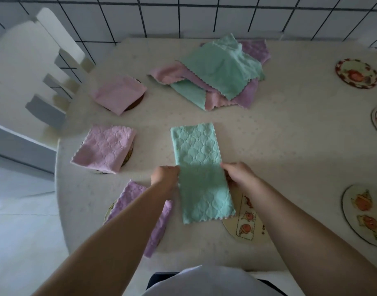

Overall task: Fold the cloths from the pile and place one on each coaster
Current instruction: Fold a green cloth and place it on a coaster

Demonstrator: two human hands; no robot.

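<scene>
Second fold in hand: left hand (165, 175) and right hand (239, 174) pinch the half-folded green cloth (201, 171) at mid-length. Next: fold, place on near coaster (245, 227).

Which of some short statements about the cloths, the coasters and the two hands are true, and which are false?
1. Both hands, left hand and right hand, hold the long green textured cloth. True.
2. The unfolded pile of green and pink cloths lies at the table's near edge. False: it lies at the far side.
3. Folded pink cloths lie on coasters at the left. True.
4. Every round picture coaster on the right carries a cloth. False: these are bare.
</scene>
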